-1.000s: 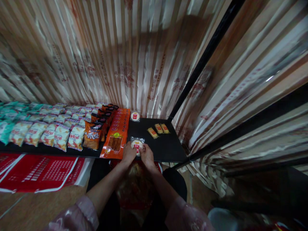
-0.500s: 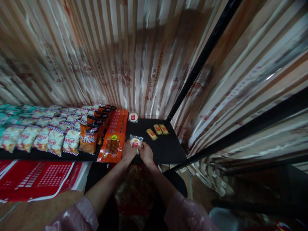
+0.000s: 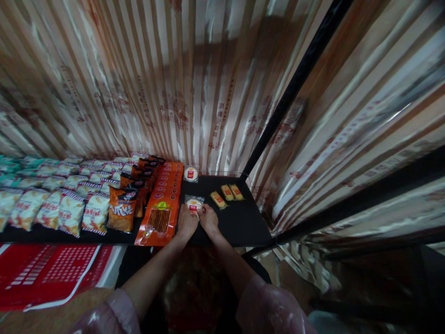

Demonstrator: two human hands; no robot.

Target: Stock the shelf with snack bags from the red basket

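A round white rice cracker packet [image 3: 193,204] with a red label lies at the black shelf, just right of the orange snack packs. My left hand [image 3: 187,223] grips its left edge. On the other edge, my right hand [image 3: 209,220] has its fingers closed on the same packet. A matching round cracker packet [image 3: 191,174] rests farther back against the curtain. Several flat orange packs of brown sticks [image 3: 159,219] lie in an overlapping column beside my left hand. To the right of my hands are three small yellow packets [image 3: 219,200].
Rows of white chip bags [image 3: 71,212] and orange-black bags [image 3: 122,208] fill the left of the black shelf [image 3: 239,227]. Black poles [image 3: 274,120] frame the right end. A striped curtain [image 3: 194,93] hangs behind. Below stands a red basket [image 3: 52,273].
The view has tilted slightly, so the shelf sits lower in the picture. Both hands stay on the round packet, which lies nearly in the same place on the shelf.
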